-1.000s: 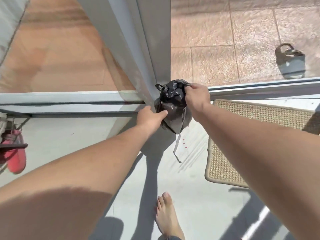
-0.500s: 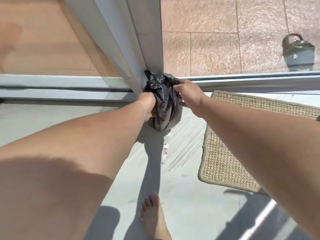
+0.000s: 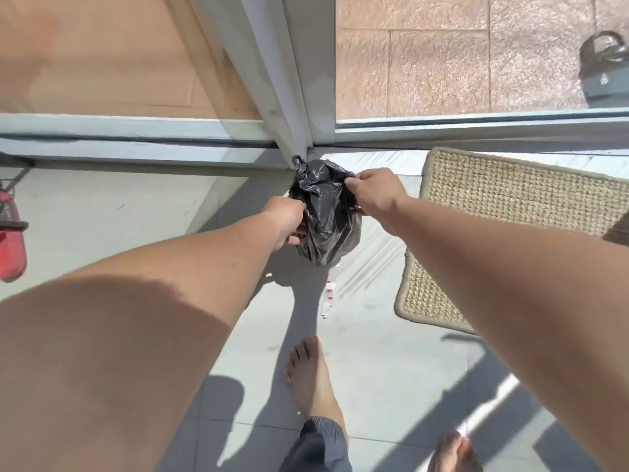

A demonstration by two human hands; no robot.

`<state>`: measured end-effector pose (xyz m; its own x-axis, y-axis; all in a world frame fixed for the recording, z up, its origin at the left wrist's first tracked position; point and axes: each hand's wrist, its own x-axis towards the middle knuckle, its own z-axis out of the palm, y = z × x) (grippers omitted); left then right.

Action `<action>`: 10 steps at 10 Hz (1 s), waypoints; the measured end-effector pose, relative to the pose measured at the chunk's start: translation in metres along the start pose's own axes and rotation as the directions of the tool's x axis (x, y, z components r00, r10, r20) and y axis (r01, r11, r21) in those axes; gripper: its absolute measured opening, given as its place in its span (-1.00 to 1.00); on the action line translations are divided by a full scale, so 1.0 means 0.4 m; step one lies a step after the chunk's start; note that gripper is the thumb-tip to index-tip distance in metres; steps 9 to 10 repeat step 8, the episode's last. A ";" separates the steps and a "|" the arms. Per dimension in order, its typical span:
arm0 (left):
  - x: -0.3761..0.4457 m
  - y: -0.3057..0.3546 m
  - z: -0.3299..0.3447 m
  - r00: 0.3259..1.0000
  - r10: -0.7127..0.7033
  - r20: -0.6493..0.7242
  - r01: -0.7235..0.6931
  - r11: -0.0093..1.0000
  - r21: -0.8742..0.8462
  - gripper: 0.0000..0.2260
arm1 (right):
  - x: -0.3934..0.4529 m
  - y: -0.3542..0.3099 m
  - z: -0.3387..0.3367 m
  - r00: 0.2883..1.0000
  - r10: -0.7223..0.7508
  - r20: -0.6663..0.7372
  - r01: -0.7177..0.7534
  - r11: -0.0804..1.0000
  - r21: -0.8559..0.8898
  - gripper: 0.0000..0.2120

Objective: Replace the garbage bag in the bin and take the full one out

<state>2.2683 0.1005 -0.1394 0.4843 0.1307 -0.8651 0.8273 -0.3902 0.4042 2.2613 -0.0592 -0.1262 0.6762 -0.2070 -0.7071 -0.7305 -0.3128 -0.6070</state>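
Note:
A small black garbage bag [image 3: 326, 216], knotted at its top, hangs in the air just in front of the sliding door frame [image 3: 292, 97]. My left hand [image 3: 287, 221] grips the bag's left side with curled fingers. My right hand [image 3: 372, 190] pinches the plastic at its upper right. A thin white strip dangles below the bag. No bin is in view.
A woven straw mat [image 3: 503, 233] lies on the floor to the right. The door track [image 3: 476, 127] runs across, with paved ground beyond and a grey sandal [image 3: 604, 73] outside. Red footwear [image 3: 12, 243] sits at the left edge. My bare feet [image 3: 313, 379] stand on grey tiles.
The view shifted back and down, so the bag now sits lower, below the door track. Both hands kept hold of the bag; my left hand moved further onto its side.

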 end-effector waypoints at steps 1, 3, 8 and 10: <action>-0.041 -0.060 0.013 1.000 -0.004 0.008 0.004 0.998 0.058 -0.78 | -0.050 0.058 0.001 0.999 0.029 0.024 -0.028 0.998 -0.047 -0.71; -0.137 -0.191 0.055 1.000 -0.003 0.001 0.002 0.994 0.106 -0.87 | -0.191 0.194 -0.031 0.998 0.048 0.036 -0.044 0.993 -0.108 -0.73; -0.206 -0.335 0.137 0.999 -0.035 -0.010 0.037 0.972 0.232 -0.82 | -0.343 0.353 -0.051 0.989 0.133 0.057 -0.135 0.990 0.043 -0.63; -0.206 -0.335 0.137 0.999 -0.035 -0.010 0.037 0.972 0.232 -0.82 | -0.343 0.353 -0.051 0.989 0.133 0.057 -0.135 0.990 0.043 -0.63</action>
